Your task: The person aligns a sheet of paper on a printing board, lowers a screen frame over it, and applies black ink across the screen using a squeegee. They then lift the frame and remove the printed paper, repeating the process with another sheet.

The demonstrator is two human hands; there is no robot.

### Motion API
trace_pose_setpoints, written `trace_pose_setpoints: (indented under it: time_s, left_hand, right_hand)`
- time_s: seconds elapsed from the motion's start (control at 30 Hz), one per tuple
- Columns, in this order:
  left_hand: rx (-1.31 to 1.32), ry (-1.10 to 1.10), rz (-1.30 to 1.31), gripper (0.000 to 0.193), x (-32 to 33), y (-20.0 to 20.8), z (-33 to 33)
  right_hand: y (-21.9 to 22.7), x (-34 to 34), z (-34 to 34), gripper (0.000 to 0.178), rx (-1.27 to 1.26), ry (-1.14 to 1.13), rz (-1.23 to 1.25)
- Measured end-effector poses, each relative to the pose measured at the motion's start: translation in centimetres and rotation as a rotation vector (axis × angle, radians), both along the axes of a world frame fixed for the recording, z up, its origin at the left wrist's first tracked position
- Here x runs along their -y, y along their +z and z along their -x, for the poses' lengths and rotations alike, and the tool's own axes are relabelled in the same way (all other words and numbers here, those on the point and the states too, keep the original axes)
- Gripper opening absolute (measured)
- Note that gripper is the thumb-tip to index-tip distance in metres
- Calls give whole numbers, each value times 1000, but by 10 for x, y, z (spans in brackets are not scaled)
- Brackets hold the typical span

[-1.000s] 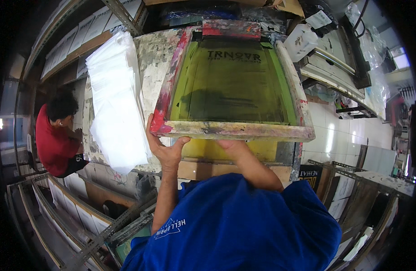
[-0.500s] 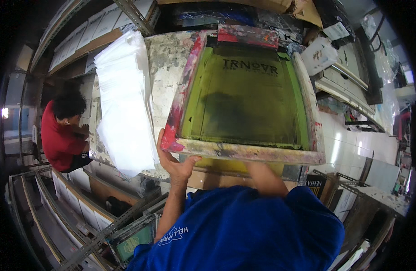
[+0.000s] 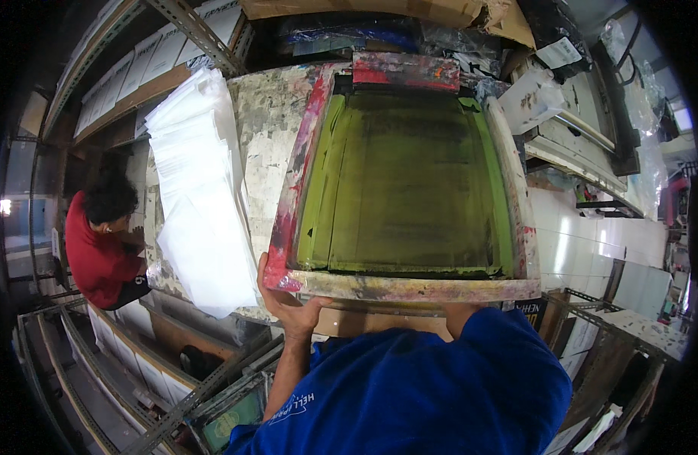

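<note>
A screen-printing frame with paint-smeared wooden rails fills the middle of the view, its yellow-green mesh darkened with ink. At its near left corner my left hand is closed on the rail, thumb along the near side and fingers beside the red-stained edge. My right forearm reaches beneath the near rail. The right hand itself is hidden under the frame. A red-stained clamp block sits at the frame's far end. Left of the frame lies a fanned stack of white sheets on the worn table.
A person in a red shirt crouches beyond the table's left side. Metal shelving with white boxes stands at far left. Wooden racks are at lower left. On the right are a white plastic container and a metal-framed rack.
The frame's near edge and my left hand have come toward me. Dark lettering seen through the mesh before no longer shows. My right forearm is now more covered.
</note>
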State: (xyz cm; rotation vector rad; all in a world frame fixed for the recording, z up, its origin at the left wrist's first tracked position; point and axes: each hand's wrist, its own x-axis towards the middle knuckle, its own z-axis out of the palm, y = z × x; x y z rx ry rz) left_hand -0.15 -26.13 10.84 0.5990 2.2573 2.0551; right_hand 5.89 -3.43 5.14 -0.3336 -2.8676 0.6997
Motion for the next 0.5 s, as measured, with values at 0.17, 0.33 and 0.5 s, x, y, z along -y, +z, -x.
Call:
trace_pose_setpoints:
  time_s: [0.17, 0.33, 0.5]
  left_hand:
    - [22, 22, -37, 136, 5, -14, -7]
    - [66, 16, -12, 138, 6, -7, -5]
    - [83, 5, -55, 136, 3, -9, -6]
  right_hand:
    - [0, 2, 6, 61, 5, 17, 12]
    - [-2, -2, 15, 61, -2, 13, -7]
    - [-3, -5, 17, 61, -1, 12, -22]
